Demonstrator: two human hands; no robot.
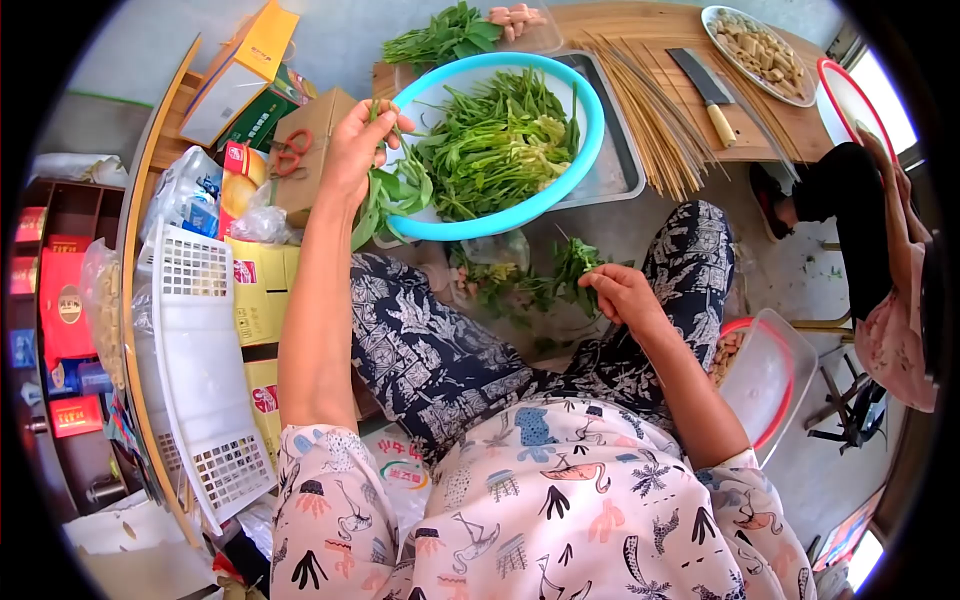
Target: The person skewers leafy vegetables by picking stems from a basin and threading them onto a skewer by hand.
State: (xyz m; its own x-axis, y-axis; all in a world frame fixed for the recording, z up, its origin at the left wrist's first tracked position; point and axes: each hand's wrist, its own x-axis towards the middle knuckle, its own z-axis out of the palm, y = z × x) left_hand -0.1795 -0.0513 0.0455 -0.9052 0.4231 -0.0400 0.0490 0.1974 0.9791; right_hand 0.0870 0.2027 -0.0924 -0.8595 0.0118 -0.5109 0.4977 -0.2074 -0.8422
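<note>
My left hand (362, 148) is closed on a few stems of leafy greens (402, 190), whose leaves hang down at the left rim of a basin. That basin (588, 160) has a light blue rim and holds a heap of leafy greens (500, 140). Lower down, between my knees, my right hand (628, 296) pinches a small green sprig (576, 262). Beneath it, near the floor, lie loose greens and scraps (500, 285), partly in a clear plastic bag.
A cleaver (703, 90), thin sticks (650, 120) and a plate of chopped food (760, 50) are on the wooden table. Red scissors (292, 152) rest on a carton at left. Another person (880, 230) sits at right. Beside my right leg stands a red-rimmed basin (775, 400).
</note>
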